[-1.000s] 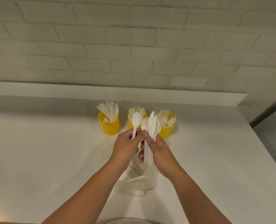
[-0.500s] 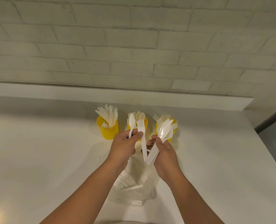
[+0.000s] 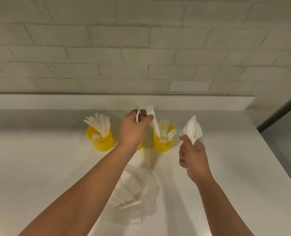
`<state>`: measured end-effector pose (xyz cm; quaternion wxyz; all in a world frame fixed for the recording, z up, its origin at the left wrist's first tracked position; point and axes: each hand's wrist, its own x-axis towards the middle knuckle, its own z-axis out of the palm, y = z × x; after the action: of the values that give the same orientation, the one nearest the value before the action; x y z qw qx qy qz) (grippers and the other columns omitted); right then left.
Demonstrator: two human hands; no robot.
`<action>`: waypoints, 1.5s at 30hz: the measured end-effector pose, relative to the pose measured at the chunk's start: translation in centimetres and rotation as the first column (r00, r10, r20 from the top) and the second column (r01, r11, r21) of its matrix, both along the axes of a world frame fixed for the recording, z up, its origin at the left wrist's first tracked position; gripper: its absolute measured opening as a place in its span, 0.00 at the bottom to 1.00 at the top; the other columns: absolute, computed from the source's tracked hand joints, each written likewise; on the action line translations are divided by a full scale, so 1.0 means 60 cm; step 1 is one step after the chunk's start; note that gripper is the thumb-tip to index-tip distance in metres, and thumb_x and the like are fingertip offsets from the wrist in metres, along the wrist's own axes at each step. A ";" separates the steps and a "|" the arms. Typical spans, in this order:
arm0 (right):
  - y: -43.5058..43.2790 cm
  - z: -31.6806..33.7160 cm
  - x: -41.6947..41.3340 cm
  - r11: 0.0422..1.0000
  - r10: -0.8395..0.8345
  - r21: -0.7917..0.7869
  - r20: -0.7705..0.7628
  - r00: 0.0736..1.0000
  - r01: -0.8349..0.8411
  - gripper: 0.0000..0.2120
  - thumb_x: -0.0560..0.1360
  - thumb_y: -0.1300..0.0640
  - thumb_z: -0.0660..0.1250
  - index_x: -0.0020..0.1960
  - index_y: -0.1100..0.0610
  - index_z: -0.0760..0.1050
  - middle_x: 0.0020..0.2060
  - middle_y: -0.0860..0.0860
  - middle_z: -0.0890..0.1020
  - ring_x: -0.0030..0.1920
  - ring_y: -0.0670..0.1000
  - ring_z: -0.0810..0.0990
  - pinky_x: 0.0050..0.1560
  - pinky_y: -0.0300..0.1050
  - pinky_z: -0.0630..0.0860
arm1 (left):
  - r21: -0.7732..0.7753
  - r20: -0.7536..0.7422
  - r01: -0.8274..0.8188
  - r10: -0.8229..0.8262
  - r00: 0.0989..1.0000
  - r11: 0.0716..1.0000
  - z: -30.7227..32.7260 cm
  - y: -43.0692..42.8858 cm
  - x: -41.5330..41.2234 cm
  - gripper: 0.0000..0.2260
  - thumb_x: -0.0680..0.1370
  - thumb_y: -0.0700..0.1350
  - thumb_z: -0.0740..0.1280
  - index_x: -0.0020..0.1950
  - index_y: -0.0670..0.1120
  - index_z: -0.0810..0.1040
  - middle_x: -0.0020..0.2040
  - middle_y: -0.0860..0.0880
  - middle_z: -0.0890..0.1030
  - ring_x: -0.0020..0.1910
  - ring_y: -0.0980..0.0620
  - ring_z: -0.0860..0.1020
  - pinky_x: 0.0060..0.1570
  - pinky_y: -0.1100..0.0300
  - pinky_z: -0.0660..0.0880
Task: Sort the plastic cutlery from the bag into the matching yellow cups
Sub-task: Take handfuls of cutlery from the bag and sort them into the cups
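Observation:
Three yellow cups stand in a row at the back of the white counter: a knife cup (image 3: 101,142), a middle cup (image 3: 140,145) mostly hidden behind my left hand, and a fork cup (image 3: 163,143). My left hand (image 3: 132,128) reaches over the middle cup, pinching a white fork (image 3: 153,120) and a spoon (image 3: 138,114); the fork's handle points down at the fork cup's rim. My right hand (image 3: 192,155), to the right of the cups, grips a bunch of white cutlery (image 3: 193,130) upright. A clear plastic bag (image 3: 134,195) with more cutlery lies in front, between my arms.
A raised white ledge (image 3: 56,101) and a brick wall (image 3: 141,48) run behind the cups. The counter's right edge (image 3: 277,159) slopes down toward the floor at the right.
My hands have separated. The left hand carried the fork and spoon forward over the cups; the right hand moved right with its bunch of cutlery. The view has tilted closer to the counter.

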<state>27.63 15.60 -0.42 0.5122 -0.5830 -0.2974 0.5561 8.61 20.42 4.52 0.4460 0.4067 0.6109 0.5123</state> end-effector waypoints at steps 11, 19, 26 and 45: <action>0.026 -0.004 0.027 1.000 0.026 -0.014 0.023 0.999 -0.025 0.05 0.81 0.54 0.64 0.49 0.55 0.75 0.31 0.51 0.62 0.29 0.49 0.56 0.28 0.44 0.51 | -0.041 -0.350 0.140 -0.146 0.925 0.989 -0.040 0.097 0.084 0.05 0.75 0.47 0.72 0.43 0.46 0.82 0.41 0.49 0.85 0.43 0.47 0.82 0.43 0.56 0.74; 0.027 -0.007 0.026 0.998 0.062 0.023 -0.024 0.998 -0.061 0.07 0.82 0.54 0.62 0.51 0.56 0.76 0.31 0.52 0.66 0.26 0.49 0.58 0.29 0.43 0.52 | -0.087 -0.566 0.233 -0.241 0.789 0.969 -0.070 0.097 0.101 0.09 0.74 0.46 0.72 0.52 0.46 0.81 0.47 0.52 0.86 0.49 0.48 0.83 0.50 0.57 0.78; 0.025 -0.009 0.034 0.981 0.176 0.126 -0.262 0.949 -0.147 0.12 0.84 0.55 0.57 0.58 0.60 0.75 0.33 0.55 0.71 0.22 0.49 0.59 0.24 0.36 0.56 | 0.127 -0.552 0.228 -0.122 0.825 0.965 -0.040 0.068 0.098 0.14 0.73 0.46 0.74 0.56 0.44 0.81 0.52 0.51 0.85 0.51 0.51 0.82 0.50 0.61 0.74; 0.000 0.015 -0.067 0.881 0.460 0.089 -0.390 0.798 -0.464 0.14 0.81 0.54 0.54 0.53 0.59 0.76 0.33 0.59 0.74 0.19 0.50 0.62 0.21 0.36 0.57 | 0.013 0.007 0.144 -0.144 0.990 0.989 -0.014 -0.079 -0.006 0.04 0.79 0.43 0.73 0.51 0.49 0.87 0.31 0.60 0.81 0.30 0.62 0.75 0.39 0.62 0.68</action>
<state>23.58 15.62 0.48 0.4076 -0.3697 -0.3163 0.7727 8.27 15.69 3.65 0.4816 0.4507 0.5750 0.4840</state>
